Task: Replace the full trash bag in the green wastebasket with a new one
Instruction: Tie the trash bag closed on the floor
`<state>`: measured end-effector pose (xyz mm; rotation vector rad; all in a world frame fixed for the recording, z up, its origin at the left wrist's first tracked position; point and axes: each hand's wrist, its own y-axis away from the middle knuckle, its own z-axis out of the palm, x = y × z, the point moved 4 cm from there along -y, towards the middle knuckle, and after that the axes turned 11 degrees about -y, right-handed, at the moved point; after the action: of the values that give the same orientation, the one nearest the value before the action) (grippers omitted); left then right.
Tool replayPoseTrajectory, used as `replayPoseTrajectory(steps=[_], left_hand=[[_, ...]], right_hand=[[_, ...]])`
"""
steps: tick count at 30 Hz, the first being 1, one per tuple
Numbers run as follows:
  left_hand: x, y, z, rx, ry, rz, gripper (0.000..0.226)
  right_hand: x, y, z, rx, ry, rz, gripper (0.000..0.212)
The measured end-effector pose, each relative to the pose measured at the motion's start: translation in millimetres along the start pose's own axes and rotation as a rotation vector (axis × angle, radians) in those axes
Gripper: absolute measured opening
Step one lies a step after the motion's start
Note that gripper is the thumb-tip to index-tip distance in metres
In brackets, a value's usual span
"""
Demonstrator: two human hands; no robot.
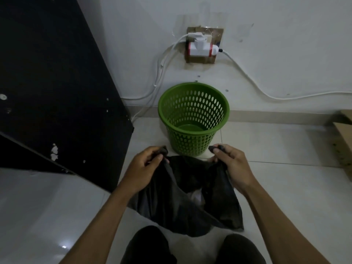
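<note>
Both hands pinch one black trash bag (pixel 182 199) by its top corners, left hand (pixel 144 166) and right hand (pixel 231 164) with fingers curled tight on the bunched plastic, mouth spread between them. Something pale shows inside, too dim to make out. One green wastebasket (pixel 193 119) stands unlined on the floor (pixel 276 149) just beyond, by the wall.

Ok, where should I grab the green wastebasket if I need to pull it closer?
Grip the near rim of the green wastebasket from above: it stands upright and empty, the rim lips outward, and the wall sits close behind.
</note>
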<state>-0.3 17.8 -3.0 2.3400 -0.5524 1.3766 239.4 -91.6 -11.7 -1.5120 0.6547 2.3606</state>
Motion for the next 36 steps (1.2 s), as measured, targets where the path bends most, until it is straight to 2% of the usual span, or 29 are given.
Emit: replayPoseTrajectory(steps=[4,6,9,13,15,17,19,21,23,25,26,29,30,32,34,36], left_hand=[[-7,-19,33,-0.080,0.042,-0.086,0.020],[-10,-23,47,-0.155,0.059,-0.124,0.030],[-17,-27,60,-0.248,0.010,-0.086,0.057],[-17,-36,68,-0.323,-0.158,-0.009,0.055],[-15,-39,69,-0.364,-0.206,0.004,0.059],[-14,-38,65,-0.413,-0.130,-0.049,0.071],[-14,-35,59,-0.447,-0.061,-0.081,0.089],[-16,-31,53,-0.471,-0.154,-0.051,0.110],[-20,-27,53,-0.466,-0.282,0.028,0.120],[-23,-25,54,-0.406,-0.322,0.112,0.114],[-24,-26,54,-0.353,-0.322,0.137,0.109],[-23,-26,47,-0.217,-0.308,0.160,0.084],[-24,-26,45,-0.182,-0.318,0.167,0.072],[-28,-24,44,-0.087,-0.369,0.227,0.047],[-31,-20,47,0.021,-0.423,0.350,0.029],[-30,-14,50,0.130,-0.475,0.469,0.027]], right_hand=[[22,3,34,-0.132,-0.073,0.144,0.021],[28,3,42,-0.180,-0.077,0.168,0.024],[28,1,46,-0.224,-0.028,0.142,0.031],[25,-4,59,-0.317,-0.062,0.195,0.035],[29,-11,61,-0.292,-0.016,0.191,0.035],[32,-20,58,-0.198,0.100,0.113,0.029],[33,-27,51,-0.111,0.362,-0.018,0.020],[32,-31,48,-0.079,0.615,-0.139,0.014],[31,-34,50,-0.131,0.857,-0.262,0.013],[36,-37,58,-0.290,1.041,-0.280,0.015],[39,-36,63,-0.369,1.104,-0.228,0.020],[39,-36,72,-0.543,1.219,0.055,0.038],[39,-35,74,-0.579,1.165,0.156,0.037],[41,-33,73,-0.551,0.875,0.337,0.029],[48,-32,66,-0.389,0.515,0.501,0.026],[61,-31,55,-0.242,0.283,0.641,0.035]])
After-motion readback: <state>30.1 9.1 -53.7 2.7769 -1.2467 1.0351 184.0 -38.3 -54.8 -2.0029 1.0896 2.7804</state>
